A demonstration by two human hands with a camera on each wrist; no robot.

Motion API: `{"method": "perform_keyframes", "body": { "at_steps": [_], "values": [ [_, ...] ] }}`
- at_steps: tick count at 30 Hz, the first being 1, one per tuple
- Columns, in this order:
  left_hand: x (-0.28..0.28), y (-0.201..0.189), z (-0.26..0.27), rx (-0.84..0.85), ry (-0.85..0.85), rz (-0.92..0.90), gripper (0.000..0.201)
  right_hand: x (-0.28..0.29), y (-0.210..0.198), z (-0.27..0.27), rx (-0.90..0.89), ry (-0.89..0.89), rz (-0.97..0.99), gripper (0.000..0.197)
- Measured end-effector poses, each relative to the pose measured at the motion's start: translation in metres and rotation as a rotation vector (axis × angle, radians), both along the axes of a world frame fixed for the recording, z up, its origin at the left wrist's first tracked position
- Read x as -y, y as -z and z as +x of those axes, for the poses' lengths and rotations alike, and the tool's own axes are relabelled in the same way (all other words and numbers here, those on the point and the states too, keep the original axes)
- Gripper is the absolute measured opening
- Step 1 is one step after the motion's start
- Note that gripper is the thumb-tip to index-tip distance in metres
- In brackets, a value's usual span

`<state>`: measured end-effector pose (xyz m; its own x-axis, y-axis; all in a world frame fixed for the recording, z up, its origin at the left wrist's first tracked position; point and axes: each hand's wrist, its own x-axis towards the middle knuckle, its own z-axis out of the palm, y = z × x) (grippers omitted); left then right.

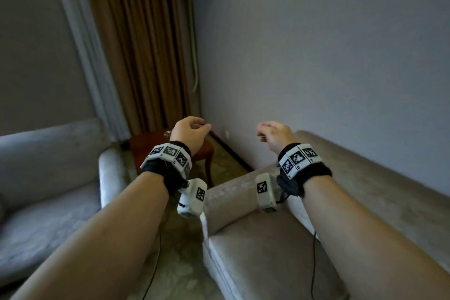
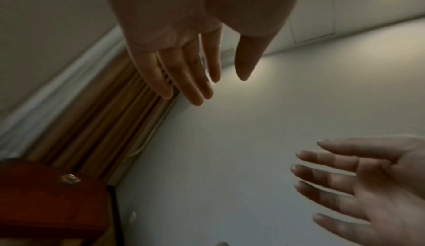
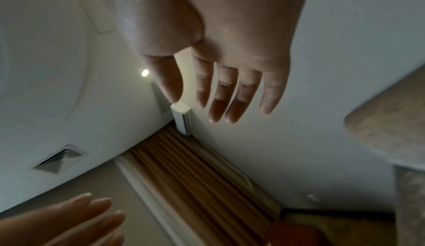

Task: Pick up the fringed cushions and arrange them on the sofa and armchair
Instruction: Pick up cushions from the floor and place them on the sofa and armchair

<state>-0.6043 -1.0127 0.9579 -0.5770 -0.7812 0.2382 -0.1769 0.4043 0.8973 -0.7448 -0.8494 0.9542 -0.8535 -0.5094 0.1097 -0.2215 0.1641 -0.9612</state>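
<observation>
Beige velvet sofa [image 1: 255, 251] lying below right hand [image 1: 275, 135], its long axis running along wall [image 1: 316, 44]; grey armchair [image 1: 48, 178] sitting lower left, nearer left hand [image 1: 190, 133]. Both hands hovering in air, well apart, holding nothing; fingers [image 2: 190, 79] of left hand and fingers [image 3: 220, 95] of right hand hanging relaxed, extended. No fringed cushions showing in any view, so direction from fingers cannot be told. Red wooden table [image 1: 146, 146] standing in corner between the 2 seats, beside brown curtain [image 1: 136, 44]. Judging: next move needing turn to find cushions first.
</observation>
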Motion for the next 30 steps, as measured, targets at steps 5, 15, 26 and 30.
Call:
{"method": "perform_keyframes", "body": {
  "at_steps": [5,15,26,30],
  "values": [
    [0.085,0.008,0.083,-0.04,-0.244,0.021,0.025,0.112,-0.002,0.048,-0.028,-0.229,0.04,0.013],
    [0.233,0.046,0.161,-0.068,-0.579,0.054,0.005,0.318,0.027,0.097,-0.028,-0.543,0.071,0.017],
    [0.434,0.04,0.097,-0.035,-0.715,0.011,0.008,0.546,0.022,0.04,0.005,-0.651,0.005,0.008],
    [0.489,0.044,0.121,-0.023,-0.799,0.024,0.01,0.623,0.026,0.061,0.027,-0.737,0.043,0.008]
  ]
}}
